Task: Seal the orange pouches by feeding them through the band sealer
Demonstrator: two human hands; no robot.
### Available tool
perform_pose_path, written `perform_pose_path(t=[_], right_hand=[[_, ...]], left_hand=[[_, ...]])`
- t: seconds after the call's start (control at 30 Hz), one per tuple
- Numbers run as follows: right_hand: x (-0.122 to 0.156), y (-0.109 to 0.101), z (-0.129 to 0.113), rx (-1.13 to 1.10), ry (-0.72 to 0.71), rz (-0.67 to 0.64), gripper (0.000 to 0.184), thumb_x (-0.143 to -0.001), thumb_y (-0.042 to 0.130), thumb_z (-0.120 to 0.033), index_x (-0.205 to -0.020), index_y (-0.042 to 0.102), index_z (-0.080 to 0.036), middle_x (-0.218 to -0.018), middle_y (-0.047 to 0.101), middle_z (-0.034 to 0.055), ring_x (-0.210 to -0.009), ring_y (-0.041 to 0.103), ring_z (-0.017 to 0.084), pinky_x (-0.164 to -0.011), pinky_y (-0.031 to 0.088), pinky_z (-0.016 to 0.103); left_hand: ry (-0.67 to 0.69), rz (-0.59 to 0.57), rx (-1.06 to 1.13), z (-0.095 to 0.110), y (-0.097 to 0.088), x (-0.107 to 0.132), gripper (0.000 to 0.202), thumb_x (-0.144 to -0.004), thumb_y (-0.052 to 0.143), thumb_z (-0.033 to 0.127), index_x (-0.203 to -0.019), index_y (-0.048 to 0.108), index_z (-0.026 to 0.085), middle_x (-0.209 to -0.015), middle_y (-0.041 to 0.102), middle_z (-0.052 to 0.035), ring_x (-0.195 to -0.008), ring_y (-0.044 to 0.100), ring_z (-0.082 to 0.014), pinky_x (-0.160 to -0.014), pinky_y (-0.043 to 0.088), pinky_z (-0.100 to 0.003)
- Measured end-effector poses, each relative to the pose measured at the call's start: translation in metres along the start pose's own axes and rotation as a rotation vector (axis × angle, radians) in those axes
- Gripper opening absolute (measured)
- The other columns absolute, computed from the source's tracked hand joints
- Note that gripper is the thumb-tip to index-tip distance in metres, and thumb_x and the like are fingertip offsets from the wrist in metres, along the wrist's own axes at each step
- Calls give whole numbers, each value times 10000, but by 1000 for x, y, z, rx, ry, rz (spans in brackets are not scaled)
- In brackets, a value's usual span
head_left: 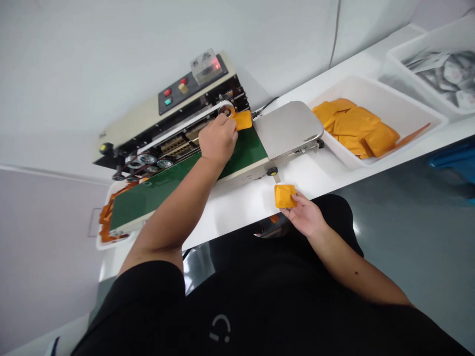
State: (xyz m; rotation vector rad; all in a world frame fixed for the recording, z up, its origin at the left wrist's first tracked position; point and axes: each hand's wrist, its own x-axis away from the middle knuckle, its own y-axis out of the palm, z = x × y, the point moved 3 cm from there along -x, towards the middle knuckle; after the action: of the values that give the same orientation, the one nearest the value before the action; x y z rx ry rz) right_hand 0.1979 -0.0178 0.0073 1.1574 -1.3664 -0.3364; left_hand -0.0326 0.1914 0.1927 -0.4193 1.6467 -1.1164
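My left hand point(218, 138) reaches over the green conveyor belt point(156, 193) of a band sealing machine point(174, 113). Its fingers are closed on an orange pouch point(244, 119) at the machine's infeed end, by a small roller. My right hand point(304, 215) is lower, at the front edge of the white table point(237, 202), holding a second orange pouch point(285, 196) by its lower edge between thumb and fingers. A metal infeed plate point(287, 127) lies between the two hands.
A white bin point(404, 106) with several orange pouches sits to the right of the machine. A second white bin point(434, 42) with silvery packets stands at the far right. A tray of orange pouches point(106, 220) sits at the belt's left end. A white wall is behind.
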Motion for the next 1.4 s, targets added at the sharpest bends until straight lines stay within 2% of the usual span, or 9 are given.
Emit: perform_pose_path(t=[0.2,0.33,0.43,0.57,0.77,0.9,1.1,1.23,1.4], right_hand=[[0,0,1,-2,0,-11,305,-891,754,-122,-1149,708,-278,-1200,823,24,-1035,815,203,-853,725,352],[4,2,0,1,-7,-5,299,-892,746,-123,-1148,710,-274,-1183,825,26,-1035,813,200,-843,719,340],[6,3,1,21,-16,-9,285,-891,753,-139,-1139,713,-272,-1185,824,25,-1024,810,201,-838,714,339],[7,4,7,64,-15,-5,268,-891,763,-160,-1130,720,-274,-1187,828,22,-1025,805,205,-843,709,350],[16,17,13,112,-67,-82,219,-905,747,-164,-1104,744,-254,-1173,829,36,-1025,792,195,-840,694,316],[23,22,14,150,-119,-98,196,-926,751,-186,-1114,756,-242,-1195,823,43,-1014,787,193,-835,679,309],[26,23,17,178,-177,-103,204,-930,735,-187,-1121,781,-244,-1167,826,34,-1001,780,185,-859,660,302],[22,19,14,194,-179,-85,203,-925,731,-198,-1115,801,-211,-1148,826,44,-965,778,175,-790,645,266],[22,14,9,229,-154,-67,200,-909,766,-208,-1104,797,-177,-1124,829,73,-971,783,177,-831,642,256]], left_hand=[[-68,6,-59,-3,-12,10,150,-1025,560,252,-1034,710,256,-999,748,-106,-1005,757,-302,-870,605,-407],[-156,-18,-57,3,-33,30,196,-1006,682,349,-1173,691,247,-1126,757,-109,-1035,754,-303,-861,624,-396],[-153,-51,-1,25,-54,57,353,-983,758,398,-1288,675,241,-1142,757,-96,-1023,746,-281,-848,626,-368],[-30,-128,145,76,-70,106,220,-1045,696,372,-1224,724,247,-1069,781,-82,-970,749,-250,-837,628,-359],[105,-313,353,134,-43,164,303,-1046,714,385,-1292,735,209,-1222,796,-161,-1094,766,-319,-927,669,-478],[125,-400,390,143,-24,180,518,-967,815,404,-1430,678,214,-1496,704,-217,-1357,698,-407,-1118,624,-609],[178,-440,340,151,-9,190,551,-1022,744,337,-1541,632,187,-1645,621,-217,-1604,539,-404,-1274,543,-618],[240,-381,382,151,-10,189,381,-1081,630,227,-1453,707,204,-1529,726,-168,-1530,634,-329,-1282,561,-579],[433,-252,440,146,-26,176,239,-1112,584,172,-1185,795,259,-1211,856,-76,-1242,798,-234,-1171,648,-495]])
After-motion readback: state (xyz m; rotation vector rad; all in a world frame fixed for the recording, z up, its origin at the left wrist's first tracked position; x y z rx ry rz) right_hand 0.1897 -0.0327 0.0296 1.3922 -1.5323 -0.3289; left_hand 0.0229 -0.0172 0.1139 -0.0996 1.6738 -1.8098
